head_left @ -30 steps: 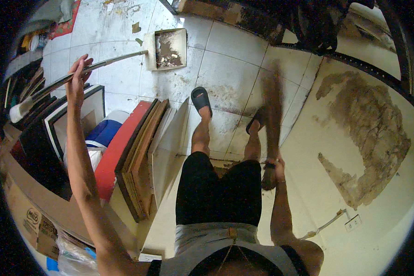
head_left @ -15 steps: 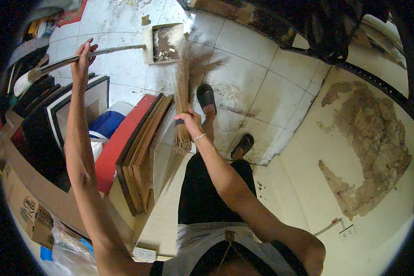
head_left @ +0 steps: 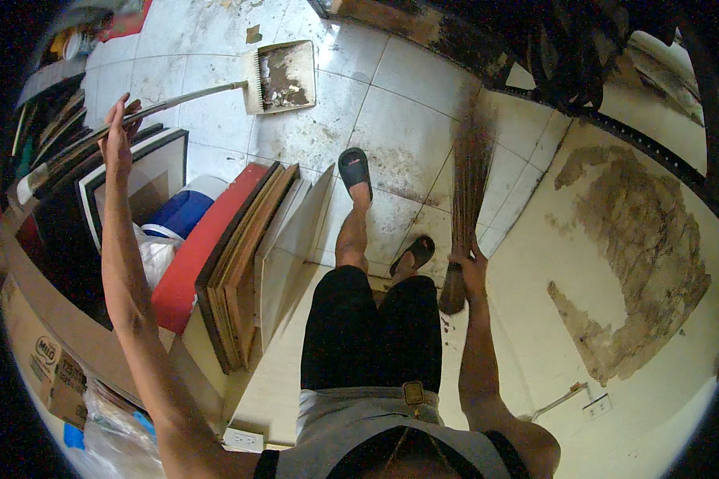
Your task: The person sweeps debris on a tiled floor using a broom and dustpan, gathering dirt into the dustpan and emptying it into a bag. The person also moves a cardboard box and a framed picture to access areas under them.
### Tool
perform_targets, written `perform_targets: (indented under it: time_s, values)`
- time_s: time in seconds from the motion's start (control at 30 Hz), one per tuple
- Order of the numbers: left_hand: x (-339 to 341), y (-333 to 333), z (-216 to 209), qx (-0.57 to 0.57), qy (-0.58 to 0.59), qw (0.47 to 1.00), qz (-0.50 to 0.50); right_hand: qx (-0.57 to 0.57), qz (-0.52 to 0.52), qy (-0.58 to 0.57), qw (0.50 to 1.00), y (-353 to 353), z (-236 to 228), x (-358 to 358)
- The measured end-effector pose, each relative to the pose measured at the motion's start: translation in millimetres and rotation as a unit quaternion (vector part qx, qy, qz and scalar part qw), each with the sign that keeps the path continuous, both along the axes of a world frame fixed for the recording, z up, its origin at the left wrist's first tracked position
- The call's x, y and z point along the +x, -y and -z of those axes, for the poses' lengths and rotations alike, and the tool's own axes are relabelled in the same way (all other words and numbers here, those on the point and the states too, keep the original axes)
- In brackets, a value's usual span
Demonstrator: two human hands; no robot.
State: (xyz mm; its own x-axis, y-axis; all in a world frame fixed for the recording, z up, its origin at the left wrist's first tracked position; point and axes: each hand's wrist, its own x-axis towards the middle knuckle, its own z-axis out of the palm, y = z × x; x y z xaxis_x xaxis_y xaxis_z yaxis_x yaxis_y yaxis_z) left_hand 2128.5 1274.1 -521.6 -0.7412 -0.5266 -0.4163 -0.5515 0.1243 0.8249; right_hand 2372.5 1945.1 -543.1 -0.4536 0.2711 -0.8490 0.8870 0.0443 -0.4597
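My left hand (head_left: 118, 137) is closed round the long handle of a dustpan (head_left: 286, 77). The pan lies on the dirty tiled floor at the far middle, with brown dirt and pale scraps in it. At the right, my right hand (head_left: 473, 267) grips a bundled stick broom (head_left: 470, 191) near its bound end. The bristles point away from me, over the tiles by the wall, and their tips are blurred. Whether they touch the floor I cannot tell. Dark smudges of dirt lie on the tiles between my feet and the dustpan.
At the left lean framed boards (head_left: 176, 164), a red panel (head_left: 208, 251) and wooden panels (head_left: 244, 267). A blue and white container (head_left: 185, 209) sits among them. A cardboard box (head_left: 64, 363) stands at the lower left. Dark furniture (head_left: 423, 32) spans the far right; the right wall (head_left: 527, 319) is peeling.
My right hand has swung the broom from the middle to the right, near the wall. My left hand has shifted slightly left and nearer, with the dustpan almost in place.
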Motion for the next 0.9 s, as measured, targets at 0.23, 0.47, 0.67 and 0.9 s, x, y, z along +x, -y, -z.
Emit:
perform_targets:
  time_s: [0.23,0.47,0.67,0.9]
  values:
    - [-6.3,14.2,15.2,-0.002,-0.011,0.999,-0.040,-0.130,-0.106,-0.052,0.985,180.4,145.2,-79.1]
    - [-25.7,13.0,30.1,-0.023,-0.061,0.998,-0.005,-0.169,-0.291,-0.052,0.940,298.3,70.6,-127.3]
    - [-26.4,14.8,16.1,0.018,0.058,0.990,-0.129,-0.307,-0.278,-0.017,0.910,168.4,-20.8,-141.6]
    - [-25.6,34.9,-36.7,-0.021,0.031,0.962,-0.271,-0.106,-0.375,0.096,0.916,-5.2,-103.6,-174.9]
